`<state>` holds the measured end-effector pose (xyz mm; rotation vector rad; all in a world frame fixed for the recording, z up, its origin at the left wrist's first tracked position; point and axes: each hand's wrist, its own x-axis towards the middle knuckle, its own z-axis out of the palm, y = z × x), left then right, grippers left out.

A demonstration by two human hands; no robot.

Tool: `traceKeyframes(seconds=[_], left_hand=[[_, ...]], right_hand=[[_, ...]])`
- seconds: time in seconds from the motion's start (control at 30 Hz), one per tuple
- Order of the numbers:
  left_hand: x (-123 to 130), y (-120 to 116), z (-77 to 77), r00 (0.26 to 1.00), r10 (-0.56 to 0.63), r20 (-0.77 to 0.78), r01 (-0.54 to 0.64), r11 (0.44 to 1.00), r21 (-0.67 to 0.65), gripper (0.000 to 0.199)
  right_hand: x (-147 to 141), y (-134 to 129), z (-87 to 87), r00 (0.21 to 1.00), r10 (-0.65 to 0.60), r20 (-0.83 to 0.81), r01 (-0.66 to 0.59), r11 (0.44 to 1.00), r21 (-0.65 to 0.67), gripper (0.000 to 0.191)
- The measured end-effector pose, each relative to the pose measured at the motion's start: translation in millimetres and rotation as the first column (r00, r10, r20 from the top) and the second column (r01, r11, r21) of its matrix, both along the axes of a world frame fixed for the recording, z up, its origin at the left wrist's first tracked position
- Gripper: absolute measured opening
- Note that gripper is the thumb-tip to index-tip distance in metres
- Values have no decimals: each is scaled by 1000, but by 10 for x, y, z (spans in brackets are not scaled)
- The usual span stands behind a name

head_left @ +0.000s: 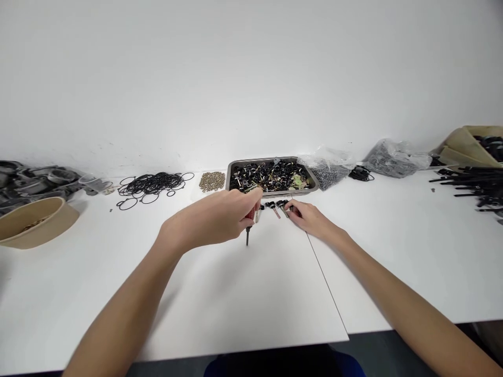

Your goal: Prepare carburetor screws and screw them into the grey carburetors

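My left hand (231,212) is closed around the red handle of a screwdriver (248,235), whose dark shaft points down over the white table. Just to its right, a short row of small black-headed parts (272,205) with metal or reddish stems lies in front of the metal tray. At the right end of that row, my right hand (306,215) has its fingers closed on one of these small black parts (283,207). The fingers partly hide it. Behind both hands, the metal tray (316,183) holds many loose black and brass-coloured pieces.
Left of the tray lie brass nuts (212,181), black rubber rings (155,184), a beige bowl (65,220) and grey castings (39,180). To the right are clear bags of small parts (396,158), black rods (479,183) and a beige bin (458,146). A wall stands behind.
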<state>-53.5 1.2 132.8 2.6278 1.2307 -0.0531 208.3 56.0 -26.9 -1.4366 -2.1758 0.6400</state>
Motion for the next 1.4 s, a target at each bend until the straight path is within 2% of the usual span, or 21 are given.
traceKeyframes(seconds=[0.9, 1.4], left_hand=[[-1, 4, -10, 1000, 3, -1, -3, 1000, 15, 6], [2, 1, -20, 1000, -6, 0, 6, 1000, 30, 6]], right_hand=[[-24, -23, 58, 1000, 0, 9, 0, 1000, -4, 19], [-18, -8, 33, 1000, 8, 8, -9, 1000, 25, 18]])
